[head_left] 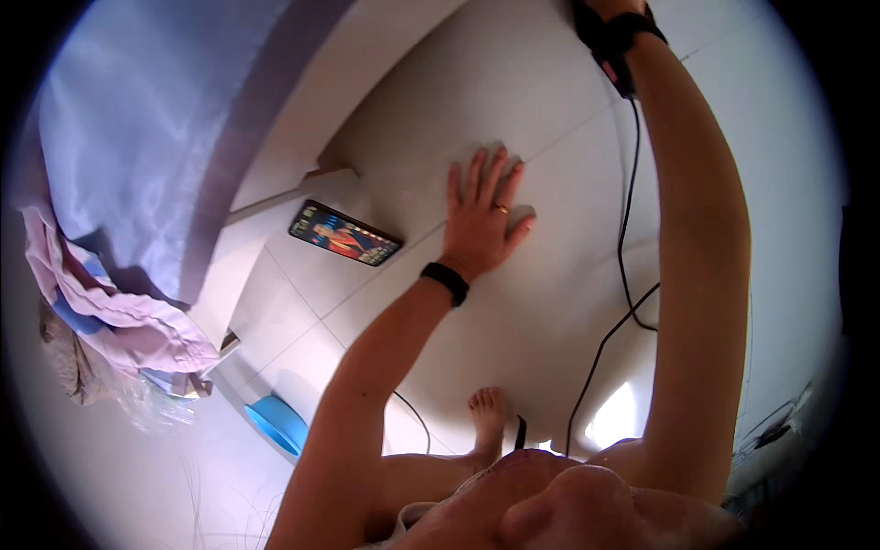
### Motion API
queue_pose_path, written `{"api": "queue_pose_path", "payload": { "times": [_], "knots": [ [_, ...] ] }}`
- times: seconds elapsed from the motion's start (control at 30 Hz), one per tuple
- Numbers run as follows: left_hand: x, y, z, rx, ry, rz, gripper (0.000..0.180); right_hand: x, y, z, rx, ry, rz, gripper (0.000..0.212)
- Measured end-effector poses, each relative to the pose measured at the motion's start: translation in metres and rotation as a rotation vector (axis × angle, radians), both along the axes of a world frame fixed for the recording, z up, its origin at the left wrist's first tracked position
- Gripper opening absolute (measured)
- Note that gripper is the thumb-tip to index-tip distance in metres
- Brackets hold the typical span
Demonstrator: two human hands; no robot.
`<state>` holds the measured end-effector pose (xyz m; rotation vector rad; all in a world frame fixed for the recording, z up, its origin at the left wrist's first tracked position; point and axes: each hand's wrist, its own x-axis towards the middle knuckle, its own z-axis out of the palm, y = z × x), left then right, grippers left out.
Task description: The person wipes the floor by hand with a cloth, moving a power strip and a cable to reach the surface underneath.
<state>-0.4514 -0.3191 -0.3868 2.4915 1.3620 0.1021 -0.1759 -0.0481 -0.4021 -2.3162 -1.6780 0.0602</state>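
My left hand (pixel 481 220) lies flat on the pale tiled floor (pixel 541 211), fingers spread and nothing in it. A ring (pixel 501 209) is on one finger, and a black band (pixel 446 282) circles that wrist. Just left of this hand is a smartphone (pixel 345 234) with its lit screen facing up; the hand does not touch it. My right hand (pixel 616 7) is cut off by the upper edge, so its fingers do not show. A black device (pixel 610 55) is strapped at the right wrist, and a black cable (pixel 627 220) runs down from it.
On the left stands a bed-like piece of furniture with grey-blue cloth (pixel 147 128) and a white side panel (pixel 307 101). Pink fabric (pixel 128 335) and clear plastic (pixel 151 403) hang below it. A blue basin (pixel 278 424) sits on the floor. My bare foot (pixel 488 412) is near the lower middle.
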Motion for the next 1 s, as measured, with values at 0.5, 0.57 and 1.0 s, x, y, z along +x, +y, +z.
{"api": "queue_pose_path", "payload": {
  "times": [0.5, 0.57, 1.0],
  "knots": [
    [-0.021, -0.002, -0.023, 0.021, 0.042, -0.013, 0.063, -0.282, -0.018, 0.031, 0.028, 0.376, 0.775, 0.039],
    [-0.017, 0.0, -0.025, -0.038, -0.127, 0.033, 0.064, -0.29, -0.048, 0.026, -0.016, 0.48, 0.906, 0.04],
    [-0.012, 0.003, 0.0, -0.099, 0.065, 0.013, 0.065, -0.124, -0.108, 0.038, -0.269, 0.84, 1.244, 0.041]
  ]
}}
